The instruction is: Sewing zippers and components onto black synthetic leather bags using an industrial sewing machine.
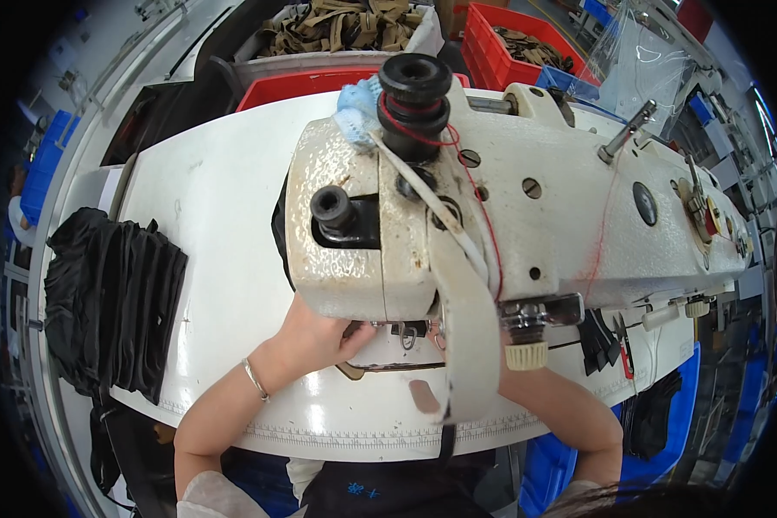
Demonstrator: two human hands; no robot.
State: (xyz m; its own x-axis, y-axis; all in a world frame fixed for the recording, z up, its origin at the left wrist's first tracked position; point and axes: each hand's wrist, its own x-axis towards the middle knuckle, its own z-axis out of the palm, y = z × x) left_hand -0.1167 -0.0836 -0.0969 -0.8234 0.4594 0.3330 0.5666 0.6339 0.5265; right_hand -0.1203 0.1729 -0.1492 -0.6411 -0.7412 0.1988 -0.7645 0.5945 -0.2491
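Note:
A cream sewing machine [544, 224] with red thread spans the white table and covers much of my hands. My left hand [324, 335] is under the machine's head, left of the presser foot, with thumb and fingers curled closed. A dark bit shows by its fingertips, and what they hold cannot be made out. Below them lies the tan-edged corner of a dark flat piece [350, 371]. My right hand [438, 335] reaches in from the other side. Only a little of its fingertips shows near the foot, and the machine and a hanging pale strap [464, 345] hide the rest.
A stack of folded black fabric pieces [116, 302] lies on the table's left. At the right are black fabric strips [599, 341] and red-handled snips [623, 347]. A ruler scale [319, 436] follows the near edge. Bins of tan strips [341, 30] stand behind; a blue bin [686, 414] stands right.

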